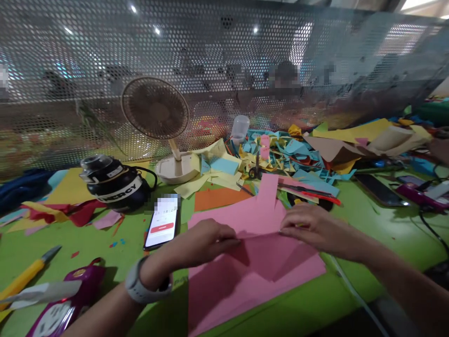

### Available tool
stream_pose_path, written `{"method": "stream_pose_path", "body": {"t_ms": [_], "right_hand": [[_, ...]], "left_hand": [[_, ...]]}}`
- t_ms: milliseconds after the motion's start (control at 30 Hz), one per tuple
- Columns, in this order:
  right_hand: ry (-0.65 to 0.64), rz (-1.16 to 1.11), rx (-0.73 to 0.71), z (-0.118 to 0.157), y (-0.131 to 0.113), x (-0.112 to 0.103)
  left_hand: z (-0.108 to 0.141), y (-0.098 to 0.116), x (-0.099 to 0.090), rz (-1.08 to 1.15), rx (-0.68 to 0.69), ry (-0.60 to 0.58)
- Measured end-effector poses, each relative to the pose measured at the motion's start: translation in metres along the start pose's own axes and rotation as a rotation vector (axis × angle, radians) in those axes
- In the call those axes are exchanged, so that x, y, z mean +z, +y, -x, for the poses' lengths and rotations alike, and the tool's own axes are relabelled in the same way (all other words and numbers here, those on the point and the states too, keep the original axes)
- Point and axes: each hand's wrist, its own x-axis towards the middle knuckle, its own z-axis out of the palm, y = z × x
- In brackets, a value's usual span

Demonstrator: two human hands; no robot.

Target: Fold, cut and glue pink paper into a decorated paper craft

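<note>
My left hand (pixel 213 241) and my right hand (pixel 310 224) pinch the upper edge of a pink sheet of paper (pixel 264 252) from both sides. The sheet is tilted, its lower corner reaching down over larger pink sheets (pixel 220 299) that lie stacked at the table's front. A pink paper strip (pixel 267 192) lies at the far side of the stack, between my hands. Whether the held sheet is folded along its upper edge I cannot tell. My left wrist wears a grey watch (pixel 143 285).
Left of the stack lie a lit phone (pixel 163 222), a yellow-handled cutter (pixel 31 276) and a purple device (pixel 70 299). Behind stand a black jar (pixel 115 187) and a small fan (pixel 156 110). Paper scraps (pixel 287 150), red-handled scissors (pixel 315 192) and a dark phone (pixel 380 189) lie farther right.
</note>
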Motion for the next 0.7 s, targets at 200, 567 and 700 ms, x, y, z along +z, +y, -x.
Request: {"method": "stream_pose_path", "body": {"t_ms": [200,567,700], "right_hand": [[0.335,0.07,0.11,0.015,0.028,-0.014],[0.509,0.503,-0.503,-0.002,0.006,0.065],[0.215,0.603,-0.346,0.005,0.007,0.087]], "left_hand": [[0.04,-0.04,-0.027,-0.36,-0.19,0.406],[0.023,-0.017,0.048,-0.814,0.405,0.622],[0.024,-0.028,0.07,-0.756,0.28,0.444]]}}
